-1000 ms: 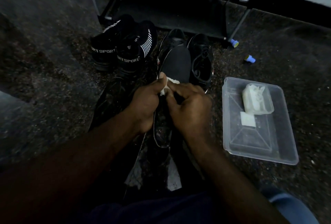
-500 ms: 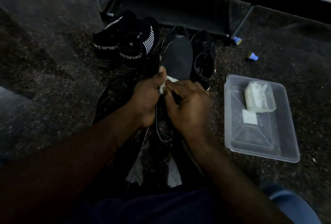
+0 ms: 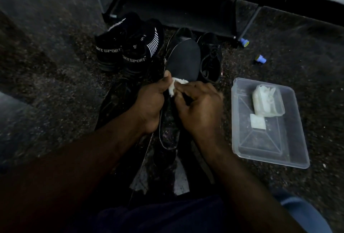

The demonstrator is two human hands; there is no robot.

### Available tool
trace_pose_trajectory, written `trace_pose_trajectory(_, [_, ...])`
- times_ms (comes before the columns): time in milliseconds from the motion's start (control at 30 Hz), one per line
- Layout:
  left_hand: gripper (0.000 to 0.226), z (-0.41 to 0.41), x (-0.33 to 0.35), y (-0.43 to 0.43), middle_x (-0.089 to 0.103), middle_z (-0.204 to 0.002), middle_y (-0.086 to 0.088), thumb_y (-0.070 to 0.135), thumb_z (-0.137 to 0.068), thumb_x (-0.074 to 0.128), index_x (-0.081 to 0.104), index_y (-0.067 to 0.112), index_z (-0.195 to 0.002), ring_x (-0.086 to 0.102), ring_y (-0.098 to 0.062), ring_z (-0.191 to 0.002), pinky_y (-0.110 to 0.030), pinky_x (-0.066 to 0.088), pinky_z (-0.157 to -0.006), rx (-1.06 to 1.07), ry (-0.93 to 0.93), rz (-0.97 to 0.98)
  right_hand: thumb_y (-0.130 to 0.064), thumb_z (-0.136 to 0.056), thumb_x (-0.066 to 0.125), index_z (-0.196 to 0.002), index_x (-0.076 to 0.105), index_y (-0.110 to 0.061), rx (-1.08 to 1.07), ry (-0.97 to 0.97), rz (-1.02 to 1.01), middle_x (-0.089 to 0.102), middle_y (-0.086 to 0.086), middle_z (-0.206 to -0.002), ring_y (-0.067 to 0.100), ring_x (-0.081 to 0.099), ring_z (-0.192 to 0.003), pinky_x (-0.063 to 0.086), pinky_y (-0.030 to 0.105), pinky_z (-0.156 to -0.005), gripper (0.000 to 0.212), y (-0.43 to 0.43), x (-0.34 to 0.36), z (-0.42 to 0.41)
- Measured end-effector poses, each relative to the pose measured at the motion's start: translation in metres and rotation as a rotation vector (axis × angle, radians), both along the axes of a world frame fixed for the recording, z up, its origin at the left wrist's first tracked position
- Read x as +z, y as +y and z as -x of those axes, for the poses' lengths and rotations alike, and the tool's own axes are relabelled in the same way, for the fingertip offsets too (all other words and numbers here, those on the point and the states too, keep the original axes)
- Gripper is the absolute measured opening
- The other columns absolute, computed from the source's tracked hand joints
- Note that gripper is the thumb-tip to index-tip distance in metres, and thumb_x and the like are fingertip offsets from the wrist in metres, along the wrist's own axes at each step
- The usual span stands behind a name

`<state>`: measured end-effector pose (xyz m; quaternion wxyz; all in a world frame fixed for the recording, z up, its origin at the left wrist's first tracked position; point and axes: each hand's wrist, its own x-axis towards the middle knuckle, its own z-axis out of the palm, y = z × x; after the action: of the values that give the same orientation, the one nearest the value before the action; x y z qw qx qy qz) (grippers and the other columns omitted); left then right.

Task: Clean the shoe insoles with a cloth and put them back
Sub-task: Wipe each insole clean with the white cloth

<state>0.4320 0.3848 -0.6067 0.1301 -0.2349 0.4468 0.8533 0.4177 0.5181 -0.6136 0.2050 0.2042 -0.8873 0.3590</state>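
At the centre of the frame our left hand [image 3: 149, 102] grips a dark insole [image 3: 183, 61]. Our right hand [image 3: 200, 108] pinches a white cloth [image 3: 174, 87] against it. A clear tray [image 3: 268, 150] sits at right.

Left of the clear plastic tray [image 3: 270, 159]: two black SPORT sneakers [image 3: 109, 55], two black lace-up shoes [image 3: 212, 59], one dark insole [image 3: 184, 61], one white cloth [image 3: 172, 90]. Inside it, two white pieces [image 3: 268, 102]; beyond, two blue caps [image 3: 260, 59].

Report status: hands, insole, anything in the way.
Left hand holds insole by its edge. Right hand pinches white cloth onto it. Insole out of any shoe, not yet back. Nothing blocks the wipe.
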Motion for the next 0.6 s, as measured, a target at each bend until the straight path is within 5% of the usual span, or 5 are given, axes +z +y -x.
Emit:
trace_pose_trajectory(133, [0.055,-0.002,0.005,0.005,0.071,-0.128,-0.018,0.048,-0.106,0.047,0.065,0.006,-0.135,0.071,-0.032,-0.110,-0.040,0.061,-0.086,0.019,-0.019,-0.034,-0.034,-0.090,0.068,-0.102,0.082,-0.026,-0.109,-0.096,0.038,0.078,-0.003,-0.101,0.023,0.072,-0.096,0.056,0.048,-0.084,0.020,0.023,-0.005,0.019])
trace_pose_trajectory(300, [0.055,0.001,0.009,0.003,0.065,-0.136,-0.022,0.045,-0.107,0.046,0.059,0.004,-0.141,0.063,-0.041,-0.119,-0.044,0.058,-0.096,0.036,-0.007,-0.046,-0.019,-0.084,0.076,-0.104,0.082,-0.018,-0.162,-0.551,0.784,0.080,0.002,-0.101,0.014,0.074,-0.096,0.058,0.041,-0.098,0.021,0.039,0.001,0.040])
trace_pose_trajectory(433, [0.057,0.004,0.003,-0.002,0.062,-0.139,-0.023,0.046,-0.106,0.046,0.056,0.004,-0.144,0.052,-0.044,-0.136,-0.051,0.047,-0.112,0.038,-0.029,-0.089,-0.016,-0.080,0.072,-0.101,0.081,-0.016,-0.091,-0.719,1.020,0.076,0.013,-0.103,0.023,0.066,-0.092,0.053,0.036,-0.085,0.022,0.042,0.002,0.045])
trace_pose_trajectory(600, [0.060,0.005,0.002,-0.004,0.062,-0.142,-0.019,0.049,-0.107,0.044,0.054,0.005,-0.145,0.055,-0.038,-0.136,-0.046,0.051,-0.108,0.015,-0.016,-0.094,-0.017,-0.078,0.068,-0.079,0.079,-0.025,-0.072,-0.722,0.997,0.071,0.002,-0.078,0.015,0.059,-0.073,0.049,0.030,-0.071,0.014,0.038,0.008,0.038])
